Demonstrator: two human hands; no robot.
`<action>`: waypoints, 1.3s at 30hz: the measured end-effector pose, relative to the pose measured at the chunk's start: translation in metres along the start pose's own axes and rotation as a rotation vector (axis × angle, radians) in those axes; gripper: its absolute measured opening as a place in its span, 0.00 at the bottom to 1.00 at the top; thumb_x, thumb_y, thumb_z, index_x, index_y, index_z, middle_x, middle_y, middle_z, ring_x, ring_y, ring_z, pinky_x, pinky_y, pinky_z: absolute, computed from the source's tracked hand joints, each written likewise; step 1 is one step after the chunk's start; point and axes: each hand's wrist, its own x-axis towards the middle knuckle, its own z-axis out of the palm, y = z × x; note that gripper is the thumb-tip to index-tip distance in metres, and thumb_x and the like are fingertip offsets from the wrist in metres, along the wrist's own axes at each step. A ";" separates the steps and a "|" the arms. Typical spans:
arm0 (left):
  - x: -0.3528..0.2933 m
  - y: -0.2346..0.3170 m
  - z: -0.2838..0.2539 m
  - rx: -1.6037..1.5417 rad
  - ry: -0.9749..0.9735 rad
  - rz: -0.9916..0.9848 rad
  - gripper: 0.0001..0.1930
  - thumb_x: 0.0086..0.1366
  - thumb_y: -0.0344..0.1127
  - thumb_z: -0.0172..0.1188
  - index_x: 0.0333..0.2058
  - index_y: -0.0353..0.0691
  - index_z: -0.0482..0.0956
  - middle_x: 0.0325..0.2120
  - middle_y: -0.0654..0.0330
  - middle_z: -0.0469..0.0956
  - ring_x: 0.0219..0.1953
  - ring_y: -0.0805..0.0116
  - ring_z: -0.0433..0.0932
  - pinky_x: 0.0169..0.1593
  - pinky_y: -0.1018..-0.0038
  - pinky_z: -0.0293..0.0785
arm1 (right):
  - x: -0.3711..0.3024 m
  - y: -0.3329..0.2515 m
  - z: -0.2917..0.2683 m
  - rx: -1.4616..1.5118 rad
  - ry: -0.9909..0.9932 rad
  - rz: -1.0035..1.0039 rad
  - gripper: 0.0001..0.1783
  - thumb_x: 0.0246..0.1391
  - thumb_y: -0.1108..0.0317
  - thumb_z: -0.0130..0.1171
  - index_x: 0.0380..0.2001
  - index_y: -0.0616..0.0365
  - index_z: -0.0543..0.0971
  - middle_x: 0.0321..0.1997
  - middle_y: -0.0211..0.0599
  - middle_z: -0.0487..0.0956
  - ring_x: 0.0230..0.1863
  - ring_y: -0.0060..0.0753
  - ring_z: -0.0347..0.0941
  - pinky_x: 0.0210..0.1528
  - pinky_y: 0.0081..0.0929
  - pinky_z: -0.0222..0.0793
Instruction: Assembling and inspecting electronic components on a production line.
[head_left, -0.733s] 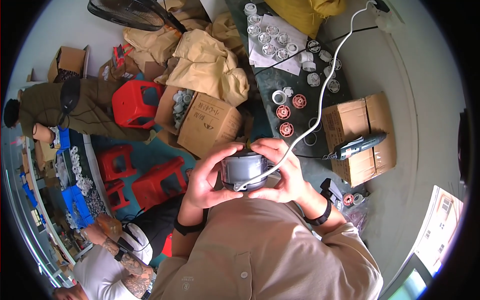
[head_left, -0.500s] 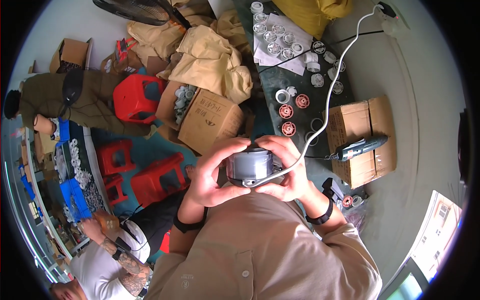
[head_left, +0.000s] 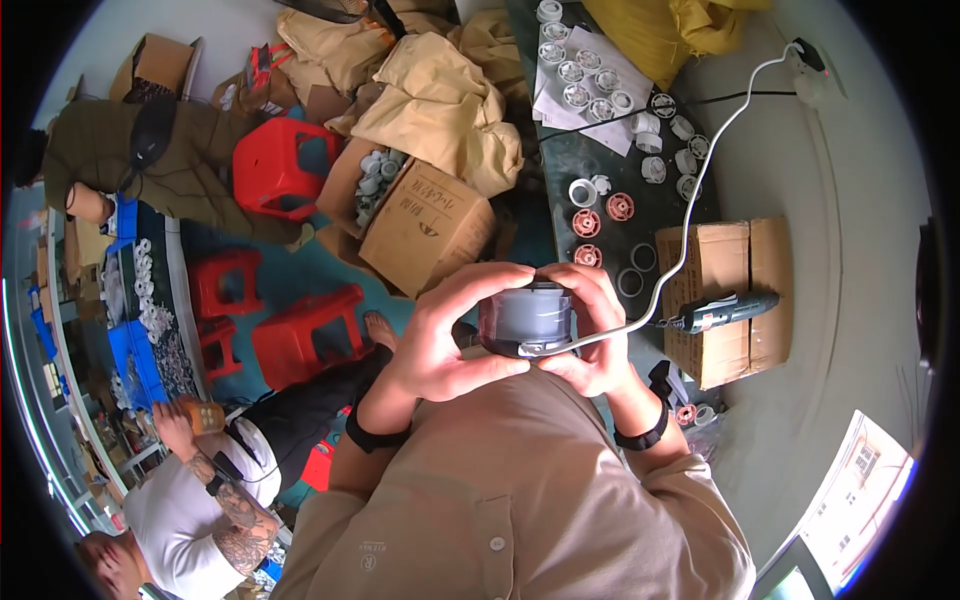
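Note:
Between my two hands is a dark grey, drum-shaped device point(head_left: 527, 318) with a glossy, see-through looking side. My left hand point(head_left: 445, 335) grips its left side, thumb below and fingers over the top. On the opposite side, my right hand point(head_left: 597, 330) is closed round it in the same way. A white cable point(head_left: 684, 245) meets the device's lower edge, passes over my right fingers and runs up to a socket point(head_left: 812, 62) on the wall. The device is held up in front of my chest; its underside is hidden.
A dark green workbench point(head_left: 600, 165) carries white round parts point(head_left: 576, 97) and red rings point(head_left: 620, 206). On a cardboard box point(head_left: 700, 355) lies a dark power tool point(head_left: 727, 312). Red stools point(head_left: 308, 335) and an open carton point(head_left: 425, 225) stand to the left, where a co-worker point(head_left: 215, 480) sits.
The view has shifted slightly, so my hands and the device appear a little farther right. Both hands keep their grip. The co-worker's arm has moved a little.

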 end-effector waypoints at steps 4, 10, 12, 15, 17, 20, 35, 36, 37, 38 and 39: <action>0.001 0.001 -0.002 0.025 -0.003 -0.010 0.34 0.43 0.30 0.71 0.51 0.29 0.69 0.52 0.47 0.69 0.54 0.56 0.69 0.56 0.66 0.65 | 0.000 0.002 0.001 -0.003 0.004 -0.002 0.42 0.37 0.48 0.70 0.51 0.65 0.69 0.50 0.50 0.70 0.50 0.48 0.69 0.52 0.39 0.65; 0.000 -0.005 -0.005 0.003 -0.030 -0.037 0.36 0.44 0.31 0.71 0.53 0.30 0.66 0.54 0.48 0.67 0.55 0.57 0.69 0.56 0.66 0.65 | 0.000 0.004 0.003 0.036 0.001 0.049 0.43 0.37 0.49 0.71 0.52 0.65 0.68 0.50 0.50 0.70 0.51 0.47 0.69 0.53 0.39 0.65; -0.006 -0.012 0.001 -0.034 -0.033 -0.083 0.38 0.45 0.32 0.71 0.55 0.30 0.64 0.55 0.48 0.65 0.56 0.58 0.68 0.57 0.66 0.64 | 0.003 0.005 0.001 -0.002 -0.031 0.058 0.47 0.36 0.48 0.71 0.55 0.64 0.66 0.52 0.50 0.69 0.53 0.48 0.68 0.54 0.40 0.64; -0.015 -0.015 0.010 -0.582 0.120 -0.249 0.42 0.49 0.28 0.67 0.61 0.33 0.54 0.57 0.51 0.62 0.58 0.61 0.64 0.60 0.66 0.60 | 0.004 0.002 0.013 0.253 0.067 0.169 0.54 0.34 0.46 0.72 0.60 0.64 0.60 0.54 0.51 0.68 0.54 0.48 0.67 0.56 0.40 0.62; -0.018 -0.023 0.009 -0.665 0.137 -0.187 0.43 0.49 0.27 0.66 0.62 0.34 0.52 0.58 0.49 0.60 0.60 0.60 0.61 0.62 0.66 0.57 | 0.005 0.004 0.009 0.185 -0.037 0.214 0.60 0.30 0.46 0.75 0.62 0.65 0.57 0.58 0.48 0.64 0.60 0.42 0.61 0.62 0.36 0.54; -0.017 -0.029 0.010 -0.684 0.151 -0.200 0.44 0.50 0.30 0.66 0.62 0.33 0.51 0.59 0.49 0.58 0.62 0.59 0.59 0.62 0.65 0.55 | 0.015 -0.004 0.003 0.031 -0.094 0.145 0.56 0.30 0.43 0.74 0.57 0.68 0.63 0.56 0.48 0.66 0.56 0.41 0.64 0.59 0.36 0.59; 0.009 -0.014 0.017 -0.627 0.266 -0.425 0.32 0.57 0.31 0.62 0.57 0.28 0.59 0.51 0.53 0.69 0.53 0.66 0.68 0.57 0.71 0.61 | 0.005 0.007 0.011 0.554 0.106 0.441 0.38 0.52 0.51 0.62 0.57 0.68 0.63 0.51 0.39 0.68 0.57 0.32 0.64 0.60 0.31 0.59; 0.009 -0.014 0.016 -0.621 0.280 -0.440 0.31 0.57 0.31 0.61 0.56 0.28 0.60 0.50 0.53 0.69 0.53 0.66 0.68 0.57 0.71 0.61 | 0.007 0.006 0.011 0.565 0.094 0.472 0.42 0.51 0.49 0.62 0.59 0.68 0.60 0.54 0.40 0.68 0.58 0.32 0.63 0.61 0.31 0.57; 0.009 -0.014 0.016 -0.614 0.293 -0.455 0.30 0.57 0.31 0.61 0.56 0.28 0.60 0.50 0.53 0.69 0.53 0.67 0.68 0.57 0.71 0.61 | 0.008 0.004 0.011 0.575 0.083 0.502 0.46 0.50 0.46 0.62 0.60 0.68 0.57 0.57 0.41 0.67 0.59 0.31 0.62 0.62 0.30 0.55; 0.009 -0.013 0.016 -0.614 0.295 -0.456 0.30 0.57 0.31 0.61 0.56 0.28 0.60 0.50 0.53 0.69 0.53 0.67 0.68 0.57 0.71 0.61 | 0.010 0.001 0.011 0.576 0.082 0.503 0.46 0.50 0.46 0.62 0.60 0.68 0.57 0.57 0.41 0.67 0.59 0.31 0.62 0.62 0.30 0.55; 0.011 -0.013 0.017 -0.598 0.309 -0.466 0.29 0.57 0.31 0.61 0.55 0.29 0.61 0.50 0.54 0.69 0.53 0.67 0.68 0.57 0.72 0.61 | 0.012 -0.004 0.012 0.605 0.106 0.506 0.45 0.51 0.49 0.62 0.61 0.67 0.56 0.58 0.41 0.66 0.59 0.31 0.62 0.62 0.30 0.55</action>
